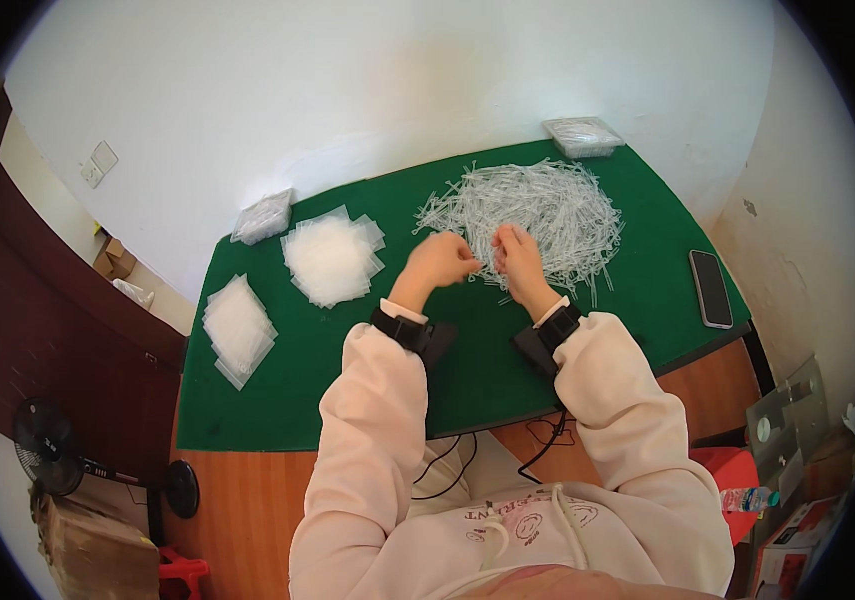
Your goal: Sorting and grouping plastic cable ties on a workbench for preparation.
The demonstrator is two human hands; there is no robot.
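Note:
A big heap of thin, clear plastic sticks [547,205] lies on the green-covered table [317,400]. At the heap's near left edge, my left hand [437,264] has its fingers bent together in a pinch. My right hand [519,264] is close beside it, fingers closed, over the near edge of the heap. The two hands are a short gap apart. Whatever sits between the fingers of either hand is too small to make out. Left of my hands is a fanned stack of translucent plastic bags [332,257], with a smaller stack of bags [238,330] nearer the left edge.
A filled clear pack [263,216] stands at the back left, another clear pack [583,137] at the back right. A phone [711,289] lies near the right edge. Black cables [544,455] hang at the front edge. A fan [47,447] stands on the left.

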